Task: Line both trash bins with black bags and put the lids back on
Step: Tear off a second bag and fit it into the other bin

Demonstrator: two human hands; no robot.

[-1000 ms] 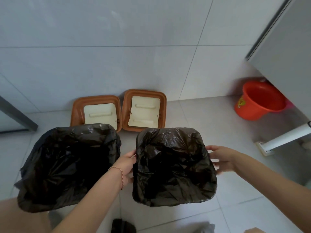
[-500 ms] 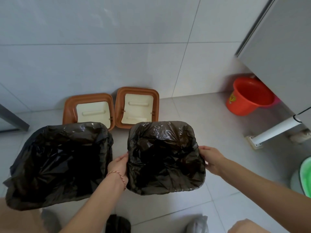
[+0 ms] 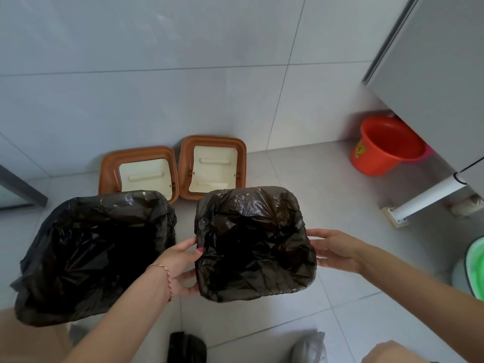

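My left hand (image 3: 180,263) grips the left edge of the right bin (image 3: 255,243): thumb on the bag-covered rim, the other fingers curled against the outer wall, so the fingers are clamped on the bin. My right hand (image 3: 334,251) lies against the right edge of the same bin with fingers extended and slightly spread; the fingertips meet the black bag (image 3: 251,258) at the rim, but I cannot tell whether they pinch it or only press on it. A thin red cord circles the left wrist.

The bin bodies are hidden: each black bag folds over its rim and covers the walls. The left bin (image 3: 97,255) stands just beside the left forearm, its bag overhang loose and partly cut off by the lower left corner. Both lids (image 3: 212,167) lean against the wall behind the bins, undersides facing out; the left lid's lower edge is blocked by the left bin. A dark object at the bottom edge is cut off and hard to identify. An orange bucket (image 3: 385,146) sits partly under a cabinet at right.

Compared with half a second ago, the left thumb now hooks over the rim, the right fingers are straighter, and the bin sits in nearly the same place.
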